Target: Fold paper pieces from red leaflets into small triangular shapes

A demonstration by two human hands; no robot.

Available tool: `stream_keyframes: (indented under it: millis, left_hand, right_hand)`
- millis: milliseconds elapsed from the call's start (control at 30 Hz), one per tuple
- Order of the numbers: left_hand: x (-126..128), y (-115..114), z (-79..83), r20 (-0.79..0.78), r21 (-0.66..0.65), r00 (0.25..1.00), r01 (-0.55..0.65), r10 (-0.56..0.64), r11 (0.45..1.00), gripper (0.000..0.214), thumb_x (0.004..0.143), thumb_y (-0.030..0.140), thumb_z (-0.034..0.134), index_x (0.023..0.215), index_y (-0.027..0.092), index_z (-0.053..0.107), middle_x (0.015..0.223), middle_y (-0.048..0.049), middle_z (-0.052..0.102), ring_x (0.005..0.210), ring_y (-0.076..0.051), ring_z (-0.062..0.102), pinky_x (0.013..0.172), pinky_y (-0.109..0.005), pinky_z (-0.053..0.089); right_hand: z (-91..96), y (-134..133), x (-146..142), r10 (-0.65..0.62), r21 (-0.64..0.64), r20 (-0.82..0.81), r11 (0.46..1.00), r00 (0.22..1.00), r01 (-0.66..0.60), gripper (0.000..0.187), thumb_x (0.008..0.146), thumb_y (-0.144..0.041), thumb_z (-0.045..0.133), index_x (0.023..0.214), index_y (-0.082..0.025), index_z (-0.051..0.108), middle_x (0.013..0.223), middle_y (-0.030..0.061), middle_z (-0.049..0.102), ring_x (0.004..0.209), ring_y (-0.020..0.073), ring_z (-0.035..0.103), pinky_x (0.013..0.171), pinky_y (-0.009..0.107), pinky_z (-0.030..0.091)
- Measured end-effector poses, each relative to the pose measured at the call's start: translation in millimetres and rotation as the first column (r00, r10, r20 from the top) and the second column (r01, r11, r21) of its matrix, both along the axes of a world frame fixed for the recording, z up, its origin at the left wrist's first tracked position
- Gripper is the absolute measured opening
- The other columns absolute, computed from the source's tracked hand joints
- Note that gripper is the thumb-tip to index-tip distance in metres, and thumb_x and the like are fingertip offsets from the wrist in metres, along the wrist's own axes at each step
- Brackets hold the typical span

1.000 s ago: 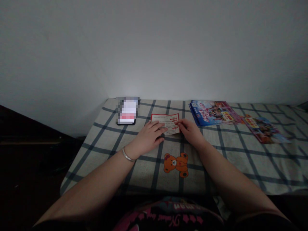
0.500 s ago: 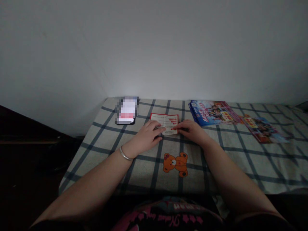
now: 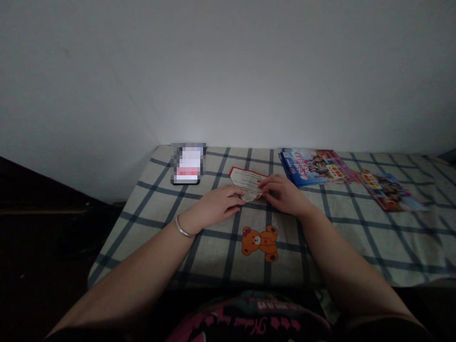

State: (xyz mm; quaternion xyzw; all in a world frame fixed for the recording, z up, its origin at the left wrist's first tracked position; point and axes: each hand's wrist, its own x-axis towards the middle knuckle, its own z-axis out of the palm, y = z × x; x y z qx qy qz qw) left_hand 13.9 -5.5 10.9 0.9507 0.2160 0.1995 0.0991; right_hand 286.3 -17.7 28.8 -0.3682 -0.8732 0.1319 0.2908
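Observation:
A small white paper slip with a red border and printed lines lies near the middle of the checked tablecloth. Its near edge is lifted and bent. My left hand, with a silver bracelet at the wrist, pinches the slip's near left corner. My right hand pinches its near right edge with closed fingers. Both forearms reach in from the bottom of the view.
A lit phone lies at the far left of the table. A blue booklet stack and a colourful leaflet lie at the far right. An orange bear print marks the cloth near me. A white wall stands behind.
The slip lay flat under my fingers; now its near edge is raised and the sheet is tilted and bent. Both hands have drawn slightly toward me and closed on it.

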Motion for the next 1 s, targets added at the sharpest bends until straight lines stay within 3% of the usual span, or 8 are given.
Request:
stream_keyframes:
  millis: [133, 300, 433, 600, 767, 1000]
  left_hand:
    - [1.8, 0.0, 0.1, -0.053, 0.082, 0.998, -0.029, 0.034, 0.996, 0.019, 0.09, 0.023, 0.064, 0.109, 0.024, 0.069, 0.124, -0.0053, 0.064, 0.118, -0.025, 0.057, 0.108, -0.054, 0.04]
    - [2.5, 1.8, -0.9, -0.052, 0.096, 0.999, 0.009, -0.004, 0.995, 0.02, 0.092, 0.022, 0.061, 0.11, 0.02, 0.068, 0.124, -0.0049, 0.066, 0.122, -0.022, 0.056, 0.107, -0.045, 0.044]
    - [3.0, 0.5, 0.2, -0.04, 0.067, 0.999, 0.004, -0.001, 0.998, 0.018, 0.093, 0.021, 0.058, 0.108, 0.02, 0.069, 0.123, -0.0037, 0.068, 0.122, -0.02, 0.056, 0.108, -0.041, 0.044]
    - [5.2, -1.7, 3.9, -0.046, 0.049, 0.999, -0.016, 0.018, 0.999, 0.015, 0.091, 0.019, 0.06, 0.104, 0.019, 0.068, 0.12, -0.0044, 0.068, 0.119, -0.021, 0.058, 0.106, -0.041, 0.046]
    - [6.2, -1.7, 6.3, -0.072, 0.027, 0.997, -0.031, 0.033, 0.999, 0.016, 0.092, 0.019, 0.059, 0.105, 0.019, 0.067, 0.12, -0.0051, 0.068, 0.118, -0.021, 0.059, 0.105, -0.041, 0.047]
    - [5.1, -4.4, 6.5, -0.063, 0.01, 0.997, -0.048, 0.048, 0.999, 0.018, 0.094, 0.019, 0.054, 0.107, 0.018, 0.066, 0.122, -0.0069, 0.066, 0.116, -0.019, 0.06, 0.103, -0.038, 0.049]
  right_hand:
    - [-5.4, 2.5, 0.4, -0.038, -0.123, -0.042, 0.992, 0.998, 0.032, 0.011, 0.086, -0.016, 0.055, 0.086, -0.02, 0.065, 0.093, 0.0062, 0.07, 0.092, 0.0214, 0.064, 0.087, 0.038, 0.049]
    - [-14.2, 6.5, -2.9, -0.185, -0.233, -0.036, 0.957, 0.982, 0.172, 0.011, 0.089, -0.022, 0.054, 0.086, -0.02, 0.065, 0.086, 0.0047, 0.069, 0.081, 0.0196, 0.063, 0.077, 0.033, 0.048]
    - [-17.4, 8.0, -13.9, -0.311, -0.236, -0.027, 0.926, 0.95, 0.296, 0.011, 0.088, -0.021, 0.055, 0.085, -0.02, 0.065, 0.08, 0.0033, 0.069, 0.074, 0.0185, 0.061, 0.069, 0.03, 0.046]
    - [-20.6, 12.1, -25.5, -0.411, -0.149, 0.068, 0.897, 0.909, 0.417, 0.01, 0.088, -0.023, 0.058, 0.09, -0.02, 0.068, 0.087, 0.0061, 0.072, 0.081, 0.0216, 0.063, 0.075, 0.034, 0.047]
    - [-22.7, 16.6, -27.8, -0.405, -0.064, 0.093, 0.909, 0.91, 0.411, 0.01, 0.088, -0.022, 0.059, 0.087, -0.021, 0.069, 0.088, 0.006, 0.072, 0.084, 0.022, 0.063, 0.078, 0.035, 0.047]
    - [-25.2, 16.1, -27.0, -0.403, -0.091, 0.046, 0.909, 0.914, 0.406, 0.01, 0.088, -0.021, 0.059, 0.088, -0.021, 0.069, 0.088, 0.0058, 0.072, 0.085, 0.0221, 0.064, 0.079, 0.035, 0.048]
